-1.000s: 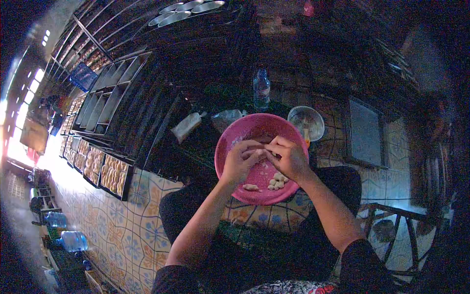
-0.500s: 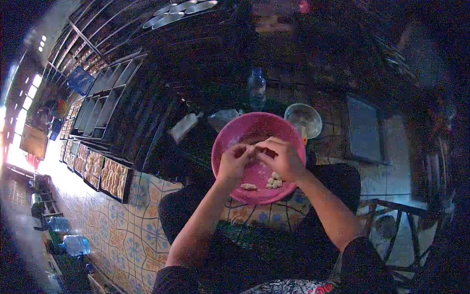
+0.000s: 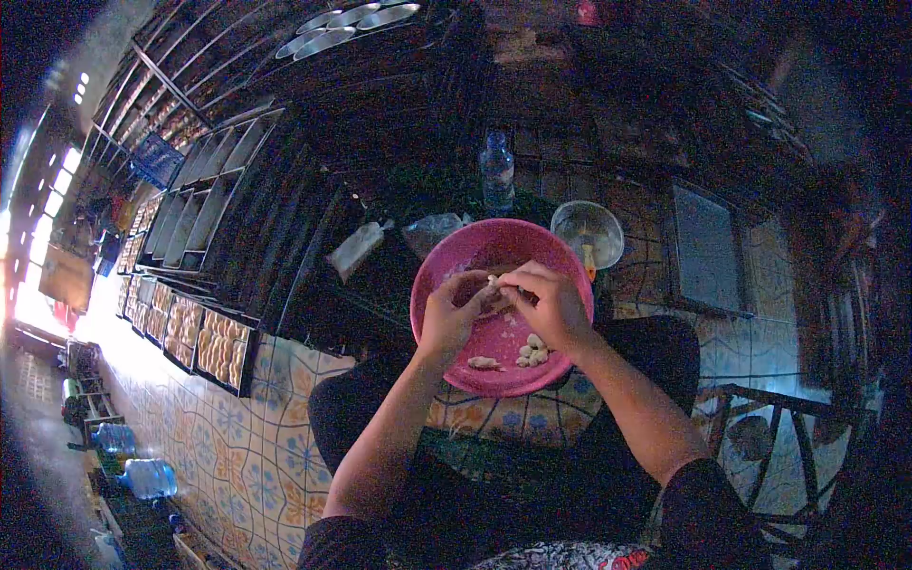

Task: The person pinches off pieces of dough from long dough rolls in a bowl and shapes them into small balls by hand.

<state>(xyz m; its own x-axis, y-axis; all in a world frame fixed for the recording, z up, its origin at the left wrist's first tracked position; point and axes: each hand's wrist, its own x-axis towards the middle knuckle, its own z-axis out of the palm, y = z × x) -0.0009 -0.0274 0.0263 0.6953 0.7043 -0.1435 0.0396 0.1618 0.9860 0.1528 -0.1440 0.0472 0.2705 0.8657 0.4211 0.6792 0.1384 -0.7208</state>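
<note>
A pink basin (image 3: 503,384) rests between my knees. Over its middle my left hand (image 3: 453,313) and my right hand (image 3: 549,302) meet, fingertips pinched around a small pale piece (image 3: 493,281) that looks like a garlic clove. Which hand bears it more is unclear. Below my right hand, several whitish cloves (image 3: 533,351) lie in a small heap on the basin floor. A separate pale piece (image 3: 484,363) lies below my left hand, and small flakes are scattered between.
Behind the basin are a metal bowl (image 3: 587,233), a clear bottle (image 3: 498,173) and plastic bags (image 3: 358,249). Trays of pale rolls (image 3: 223,348) stand at left, near water jugs (image 3: 149,477). A grey panel (image 3: 710,249) and a dark metal frame (image 3: 774,404) are at right.
The fingers of both hands have shifted slightly over the basin, and the small pale piece between the fingertips now shows more clearly. The heap of cloves has not moved.
</note>
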